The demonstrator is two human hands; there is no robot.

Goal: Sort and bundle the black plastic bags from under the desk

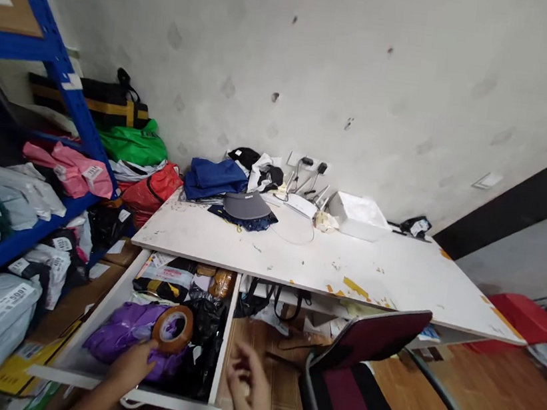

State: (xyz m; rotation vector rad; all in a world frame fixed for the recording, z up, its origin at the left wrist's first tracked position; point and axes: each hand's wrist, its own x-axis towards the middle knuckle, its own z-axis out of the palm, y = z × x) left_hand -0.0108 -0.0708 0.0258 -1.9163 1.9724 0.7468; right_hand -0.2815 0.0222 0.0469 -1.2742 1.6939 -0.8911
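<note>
An open white drawer (221, 359) sticks out from under the desk. Inside it a roll of brown packing tape (184, 333) rests over a purple plastic bag (124, 326). My left hand (131, 364) reaches over the drawer front, its fingers closed at the lower left rim of the tape; the grip is partly hidden. Black plastic bags (208, 321) fill the drawer's right side, and a black and yellow package (166, 278) lies at its back. My right hand (249, 387) is just right of the drawer, empty, its fingers apart and slightly bent.
A maroon and black chair (358, 404) stands at the right, against the desk (307, 256). On the desk are folded clothes (216, 181), a grey visor (246, 206), a router (301, 205) and a white box (357, 216). Blue shelving (62, 83) with packed bags borders the left.
</note>
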